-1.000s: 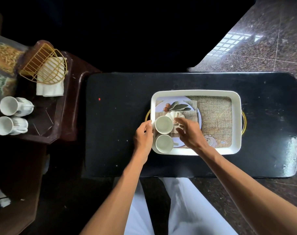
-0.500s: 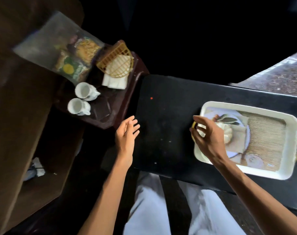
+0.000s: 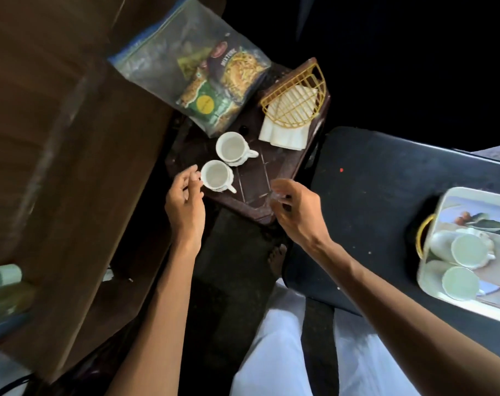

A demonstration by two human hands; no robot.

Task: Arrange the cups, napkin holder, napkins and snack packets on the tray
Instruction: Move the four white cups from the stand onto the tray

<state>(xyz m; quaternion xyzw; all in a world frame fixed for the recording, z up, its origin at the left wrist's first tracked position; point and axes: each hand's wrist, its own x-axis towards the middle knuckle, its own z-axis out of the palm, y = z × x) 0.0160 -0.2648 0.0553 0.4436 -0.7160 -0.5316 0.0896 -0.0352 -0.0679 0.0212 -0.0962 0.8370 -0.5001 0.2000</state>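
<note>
Two white cups stand on a dark brown side table (image 3: 274,178): a near cup (image 3: 214,176) and a far cup (image 3: 231,147). My left hand (image 3: 184,201) is open, its fingertips right at the near cup's left rim. My right hand (image 3: 295,210) hovers open over the side table's near corner, holding nothing. Behind the cups lie a gold wire napkin holder (image 3: 295,101) on white napkins (image 3: 284,135) and a clear bag of snack packets (image 3: 214,78). At the right edge the white tray (image 3: 431,287) holds two more cups (image 3: 468,250) (image 3: 458,282).
The tray sits on a black table (image 3: 371,195) to the right of the side table. A large brown wooden surface (image 3: 57,138) fills the left. My white-trousered legs and a bare foot (image 3: 277,258) are below the hands.
Both hands have left the tray and swung left to the side table. The left hand has reached the near cup; the view has turned left with them.
</note>
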